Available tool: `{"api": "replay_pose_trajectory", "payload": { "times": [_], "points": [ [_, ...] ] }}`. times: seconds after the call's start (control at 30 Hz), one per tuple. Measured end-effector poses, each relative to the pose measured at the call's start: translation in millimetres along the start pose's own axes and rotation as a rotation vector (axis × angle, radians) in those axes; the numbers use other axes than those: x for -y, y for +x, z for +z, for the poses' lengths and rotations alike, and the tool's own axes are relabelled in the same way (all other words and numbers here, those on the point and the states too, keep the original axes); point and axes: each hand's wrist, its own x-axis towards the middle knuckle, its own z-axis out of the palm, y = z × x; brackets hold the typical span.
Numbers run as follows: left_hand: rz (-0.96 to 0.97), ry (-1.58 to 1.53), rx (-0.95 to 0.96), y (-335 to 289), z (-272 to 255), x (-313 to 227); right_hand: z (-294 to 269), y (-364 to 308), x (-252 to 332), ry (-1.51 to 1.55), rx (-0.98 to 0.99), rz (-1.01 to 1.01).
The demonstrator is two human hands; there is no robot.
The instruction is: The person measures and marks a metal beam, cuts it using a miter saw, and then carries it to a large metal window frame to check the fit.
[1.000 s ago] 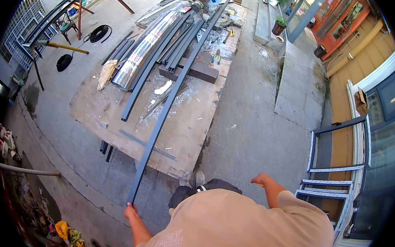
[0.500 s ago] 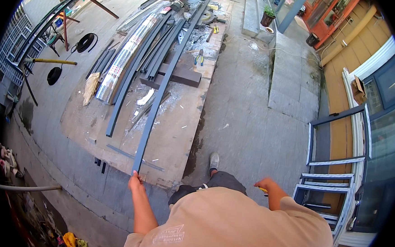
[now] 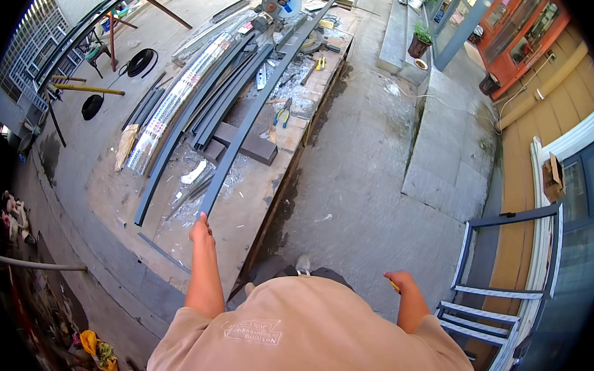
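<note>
My left hand [image 3: 201,229] is closed round the near end of a long grey metal profile [image 3: 239,144]. The profile slants away over the low work table [image 3: 237,212] toward a cut-off saw [image 3: 281,3] at its far end. Under its middle lies a dark brown block [image 3: 258,149]. Off to the right, away from the table, my right hand [image 3: 403,282] is closed on a small yellow object [image 3: 394,284], mostly hidden by the fingers. Blue-and-yellow pliers [image 3: 283,115] lie beside the profile.
More grey profiles [image 3: 170,144] and a film-wrapped bundle [image 3: 180,100] lie on the table's left. Window frames [image 3: 501,286] lean by the right wall. Black coils [image 3: 141,62] lie on the left floor. A potted plant [image 3: 420,43] stands near the step.
I have moved forward along the table's right side. My left hand, still on the profile, is farther up the table. My right hand keeps hold of the yellow object.
</note>
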Motion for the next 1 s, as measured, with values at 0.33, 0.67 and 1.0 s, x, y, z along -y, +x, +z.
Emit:
{"api": "replay_pose_trajectory", "payload": {
  "times": [0.33, 0.67, 1.0],
  "points": [
    [0.055, -0.045, 0.05, 10, 186, -11, -52, 64, 110, 0.216, 0.026, -0.141],
    [0.035, -0.152, 0.075, 41, 290, -8, -156, 114, 206, 0.104, 0.031, -0.119],
    [0.099, -0.388, 0.061, -8, 305, -13, -215, 126, 520, -0.49, -0.11, -1.027]
  ]
}}
